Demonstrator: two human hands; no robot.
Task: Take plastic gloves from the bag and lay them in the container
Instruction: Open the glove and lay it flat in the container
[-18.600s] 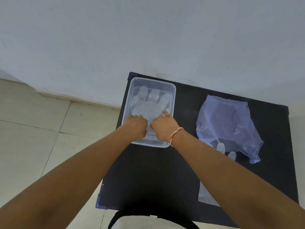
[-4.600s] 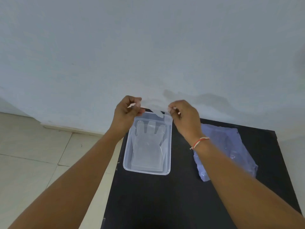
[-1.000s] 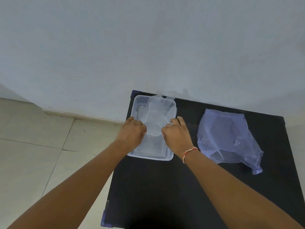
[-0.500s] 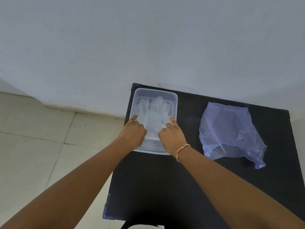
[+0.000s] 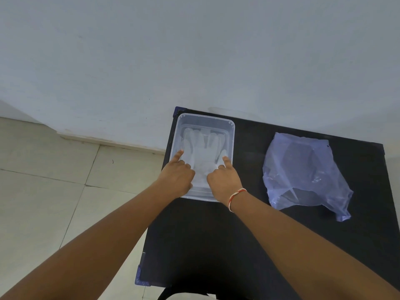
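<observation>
A clear plastic container stands at the far left corner of the black table. Translucent plastic gloves lie flat inside it, fingers pointing away from me. My left hand and my right hand reach into the near half of the container. Each presses a straight index finger down on the gloves, the left near the left wall, the right near the right wall; the other fingers are curled. A crumpled bluish plastic bag lies on the table to the right, apart from both hands.
The table stands against a pale wall. Its left edge drops to a tiled floor. Bare black tabletop lies between the container and the bag and in front of both.
Since a second ago the glove has been flattened into the container. Both hands have gone from gripping its edges to pressing it with their index fingers, which slid slightly outward.
</observation>
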